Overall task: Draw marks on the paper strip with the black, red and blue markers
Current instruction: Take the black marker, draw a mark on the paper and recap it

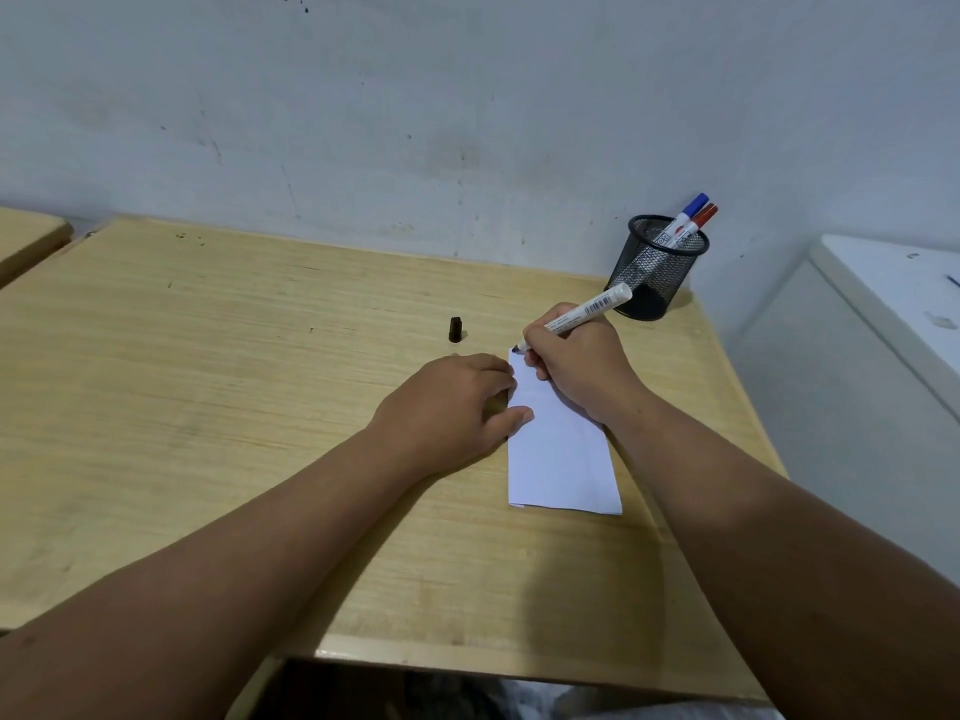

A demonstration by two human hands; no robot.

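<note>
A white paper strip (563, 459) lies on the wooden desk (208, 381), right of centre. My right hand (579, 358) grips the uncapped black marker (589, 309), with its tip touching the strip's far left corner. My left hand (447, 407) rests on the desk, its fingertips pressing the strip's left edge. The marker's black cap (455, 329) lies on the desk just beyond my left hand. The blue marker (690, 213) and the red marker (702, 219) stand capped in a black mesh pen cup (652, 275) at the desk's far right corner.
A grey-white wall (415, 122) runs behind the desk. A white cabinet or appliance (883, 330) stands to the right of the desk. The corner of another wooden desk (26, 236) shows at the far left.
</note>
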